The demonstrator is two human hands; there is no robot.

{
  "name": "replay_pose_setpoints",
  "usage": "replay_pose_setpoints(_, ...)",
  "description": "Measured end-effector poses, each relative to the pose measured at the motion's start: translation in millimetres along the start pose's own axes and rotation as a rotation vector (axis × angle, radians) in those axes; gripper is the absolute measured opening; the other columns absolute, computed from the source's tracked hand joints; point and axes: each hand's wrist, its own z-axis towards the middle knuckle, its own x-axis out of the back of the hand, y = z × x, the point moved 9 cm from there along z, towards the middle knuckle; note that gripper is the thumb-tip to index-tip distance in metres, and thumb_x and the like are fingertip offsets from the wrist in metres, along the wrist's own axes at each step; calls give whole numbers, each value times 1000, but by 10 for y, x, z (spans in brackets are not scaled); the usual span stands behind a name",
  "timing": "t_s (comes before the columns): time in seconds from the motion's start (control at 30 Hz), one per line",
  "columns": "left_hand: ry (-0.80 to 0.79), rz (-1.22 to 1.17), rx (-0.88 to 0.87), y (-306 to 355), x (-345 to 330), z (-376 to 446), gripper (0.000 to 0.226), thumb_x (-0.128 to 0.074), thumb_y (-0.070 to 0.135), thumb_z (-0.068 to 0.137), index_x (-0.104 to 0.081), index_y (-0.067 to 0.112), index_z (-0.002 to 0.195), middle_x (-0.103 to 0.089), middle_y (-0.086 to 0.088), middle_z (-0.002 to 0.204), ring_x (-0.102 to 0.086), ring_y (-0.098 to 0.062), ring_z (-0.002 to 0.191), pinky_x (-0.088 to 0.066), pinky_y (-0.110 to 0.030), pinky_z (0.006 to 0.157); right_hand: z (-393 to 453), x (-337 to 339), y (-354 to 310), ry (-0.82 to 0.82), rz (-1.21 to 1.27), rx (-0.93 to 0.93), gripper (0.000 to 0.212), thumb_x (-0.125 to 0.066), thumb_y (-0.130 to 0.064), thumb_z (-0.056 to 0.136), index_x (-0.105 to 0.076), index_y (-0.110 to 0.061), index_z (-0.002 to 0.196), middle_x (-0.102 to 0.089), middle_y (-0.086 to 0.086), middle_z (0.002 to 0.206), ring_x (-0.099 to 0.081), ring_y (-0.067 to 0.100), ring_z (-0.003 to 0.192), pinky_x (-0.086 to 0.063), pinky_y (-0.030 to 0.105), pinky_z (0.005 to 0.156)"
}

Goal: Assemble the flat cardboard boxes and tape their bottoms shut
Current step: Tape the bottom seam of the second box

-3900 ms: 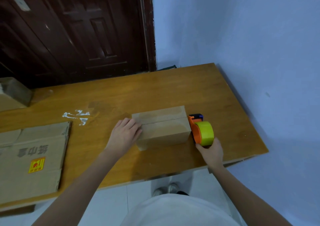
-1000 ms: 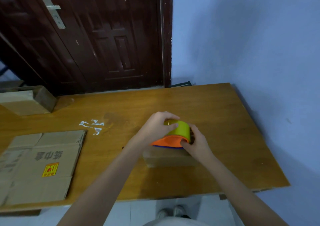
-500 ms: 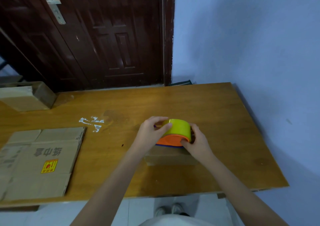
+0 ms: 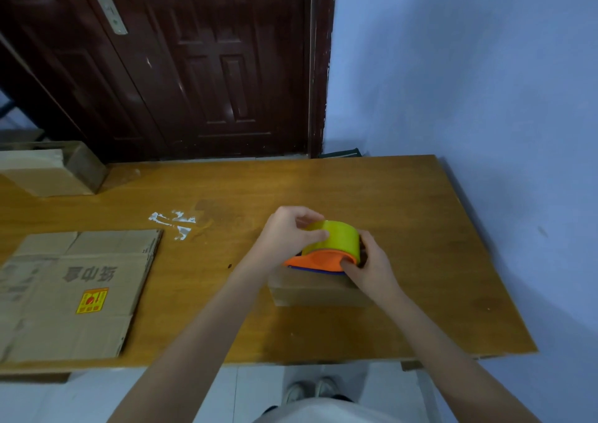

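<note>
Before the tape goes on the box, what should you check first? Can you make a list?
1. Box standing on the table: ok.
2. Right hand gripping the tape dispenser: ok, fingers curl round its orange body.
3. Left hand on the yellow roll: ok, fingers pinch at its edge.
4. Loose tape end pulled free: cannot tell, the fingers hide it.
5. Box flaps closed flat: cannot tell, the dispenser and hands cover the top.
6. Room around the box: ok, the flat cardboard lies well to the left.
</note>
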Motion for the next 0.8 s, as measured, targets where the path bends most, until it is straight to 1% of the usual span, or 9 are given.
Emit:
replay_pose_setpoints(0.1,-52,127,-25,102,1,8,35,-74,30,81,-65,22,115,-64,7,114,-57,-5,101,-45,-21,80,1,-7,5,-5,-10,-1,40,-70,-12,78,-51,-15,113,-57,2,88,-55,18,77,-44,31,64)
replay_pose_setpoints(0.17,-51,182,-48,140,6,0,34,-72,31,83,-62,22,114,-62,7,113,-55,-5,100,-43,-19,77,1,-4,5,-5,-25,-13,41,-70,-9,78,-51,-12,114,-56,1,87,-54,19,76,-44,33,64)
replay_pose_setpoints(0.27,-23,213,-60,160,25,-42,21,-71,30,83,-56,23,95,-61,5,109,-57,-9,103,-46,-21,76,-8,2,-14,1,-34,-29,41,-69,-17,76,-52,-12,112,-54,0,83,-52,19,73,-43,34,62)
replay_pose_setpoints(0.33,-14,256,-94,204,22,-66,16,-70,28,83,-56,21,84,-63,0,113,-58,-14,107,-47,-26,80,-12,11,-25,8,-31,-34,43,-65,-23,71,-52,-13,111,-53,-2,80,-52,19,71,-42,33,61)
replay_pose_setpoints(0.37,-10,273,-106,229,21,-76,14,-70,28,83,-58,20,83,-63,-1,116,-58,-15,108,-47,-27,81,-11,10,-19,7,-26,-38,42,-65,-23,71,-52,-13,110,-53,-3,80,-52,19,71,-42,32,60)
replay_pose_setpoints(0.5,-4,304,-106,275,-6,-96,17,-68,30,84,-62,15,90,-64,-3,114,-58,-18,108,-50,-34,84,-6,7,-6,-2,-59,-36,40,-69,-7,77,-50,-11,113,-53,0,83,-51,21,74,-37,28,59)
replay_pose_setpoints(0.6,-38,277,-90,239,-12,-116,25,-73,38,80,-59,21,90,-64,0,115,-57,-14,110,-50,-30,84,-17,30,-89,34,-139,31,42,-71,-3,74,-51,-3,111,-47,1,91,-48,19,80,-29,21,62)
replay_pose_setpoints(0.7,-64,229,-57,176,23,-101,26,-77,40,74,-60,24,87,-65,1,114,-59,-13,107,-49,-26,78,-13,18,-142,42,-229,70,44,-71,-3,72,-50,3,110,-42,3,96,-50,25,86,-27,19,64)
replay_pose_setpoints(0.8,-88,219,-22,157,28,-76,25,-79,37,73,-62,25,87,-64,2,115,-58,-12,108,-49,-26,79,-15,15,-153,39,-293,56,45,-70,-7,74,-49,4,113,-47,10,99,-53,31,93,-30,23,68)
